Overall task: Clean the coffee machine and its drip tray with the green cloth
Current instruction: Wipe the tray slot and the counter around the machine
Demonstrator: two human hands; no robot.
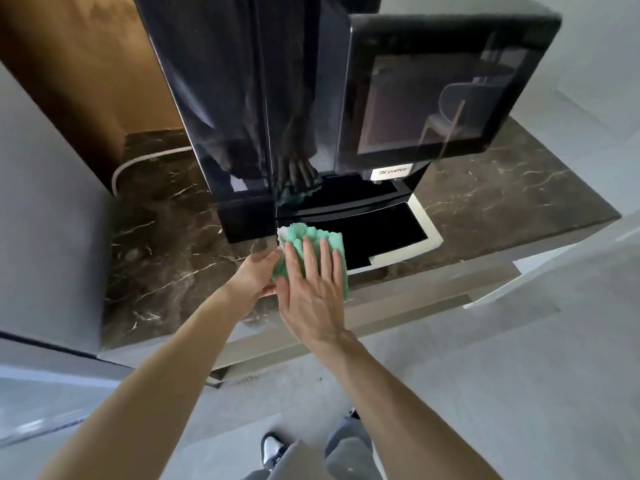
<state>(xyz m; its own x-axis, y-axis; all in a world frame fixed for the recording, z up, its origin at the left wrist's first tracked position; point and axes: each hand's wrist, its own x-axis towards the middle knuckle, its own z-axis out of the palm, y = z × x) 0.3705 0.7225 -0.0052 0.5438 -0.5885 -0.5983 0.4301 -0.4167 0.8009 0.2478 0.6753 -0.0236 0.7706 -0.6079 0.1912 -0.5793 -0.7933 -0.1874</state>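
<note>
My right hand (313, 282) lies flat and open, fingers spread, pressed against the green cloth (311, 251). My left hand (258, 273) grips the cloth's left edge from the side and beneath; its fingertips are hidden behind the fabric, so I cannot tell how far they wrap. The cloth is bunched, with a paler patch at its upper left corner, and it covers the front left corner of the drip tray (398, 233). I cannot tell whether the cloth touches the tray or is held just above it. The tray has a dark recess and a light metal rim, visible only on its right and front sides. Behind it stands the black coffee machine (242, 98), its top cut off by the frame; its glossy front reflects the hand and cloth dimly. The screen (436, 95) is dark, showing only reflections. The machine rests on a dark marble counter (166, 244).
</note>
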